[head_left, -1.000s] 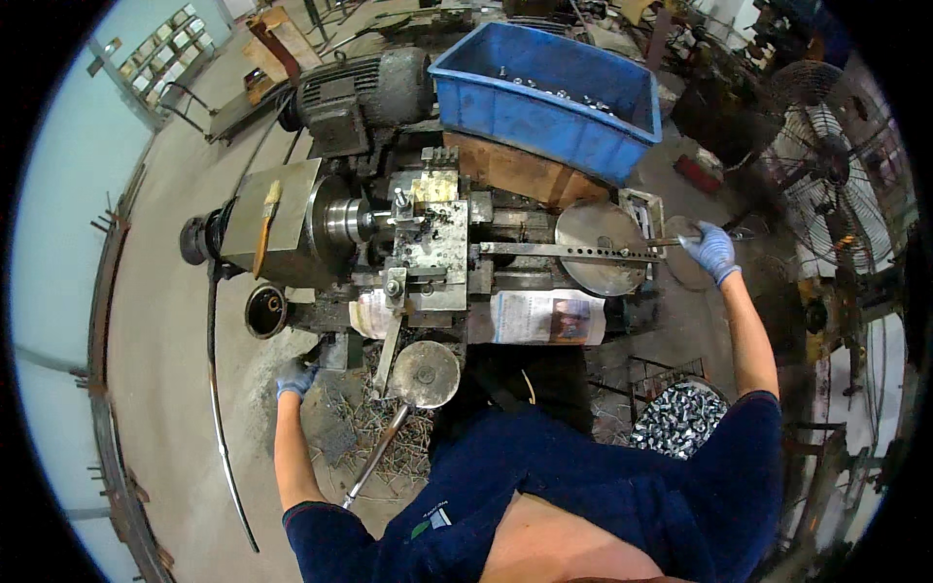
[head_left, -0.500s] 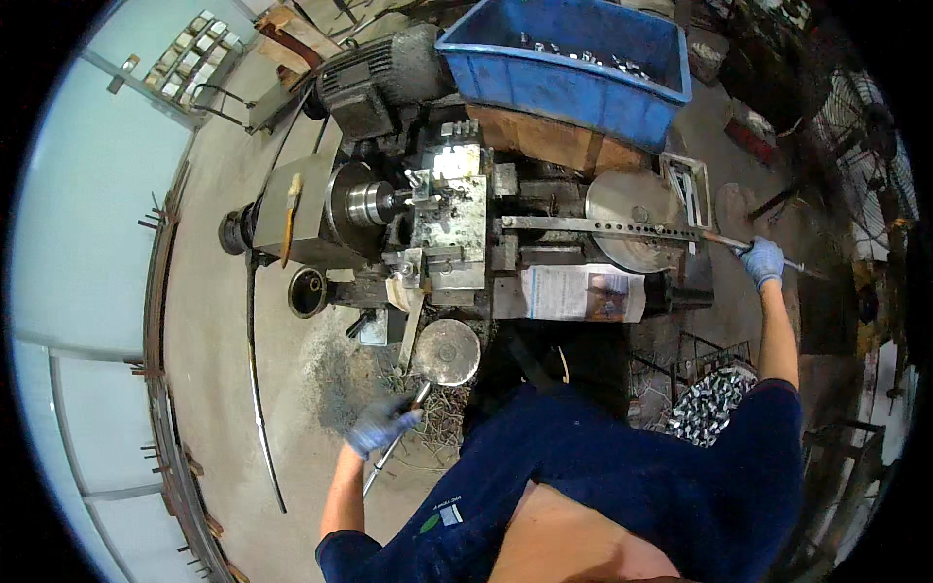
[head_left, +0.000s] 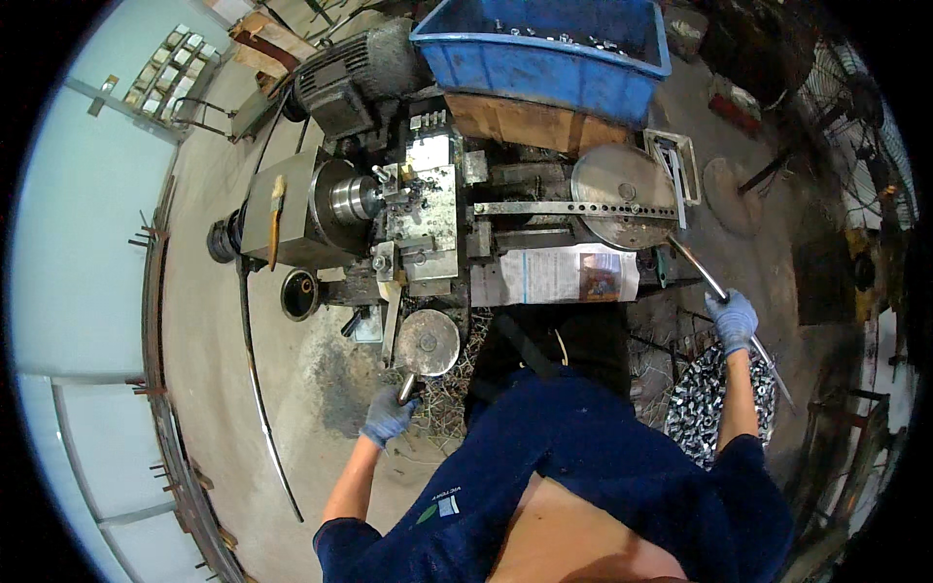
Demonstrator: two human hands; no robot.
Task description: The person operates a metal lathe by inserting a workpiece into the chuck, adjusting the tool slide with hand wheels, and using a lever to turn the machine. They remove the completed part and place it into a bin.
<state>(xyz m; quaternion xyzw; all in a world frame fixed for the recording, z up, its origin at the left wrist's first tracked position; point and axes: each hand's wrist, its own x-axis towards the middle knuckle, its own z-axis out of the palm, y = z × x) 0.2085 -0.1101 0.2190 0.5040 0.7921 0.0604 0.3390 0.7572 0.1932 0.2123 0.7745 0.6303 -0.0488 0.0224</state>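
Note:
In a blue-grey work glove, my left hand [head_left: 389,416] is closed round the short handle [head_left: 407,389] that sticks out of a small round metal disc [head_left: 431,340] at the machine's near side. My right hand [head_left: 733,321], gloved alike, grips a long metal lever rod [head_left: 700,267]. The rod runs from the lower right edge of a large round plate [head_left: 604,180], past my fist, to a thin tip. A drilled flat bar [head_left: 544,208] crosses that plate. The lathe's chuck [head_left: 352,199] faces the tool slide [head_left: 428,209], which has chips on it.
A blue bin [head_left: 544,78] with small metal parts stands behind the machine on a wooden block. Newspaper [head_left: 554,276] lies along the front. A brush [head_left: 277,219] rests on the headstock. Metal pieces [head_left: 702,403] fill a basket beside my right arm. Swarf [head_left: 442,408] litters the floor.
The right lever has swung toward me, from pointing right to slanting down right, my right hand on it. My left hand has come closer to the small disc. The whole view shifted slightly.

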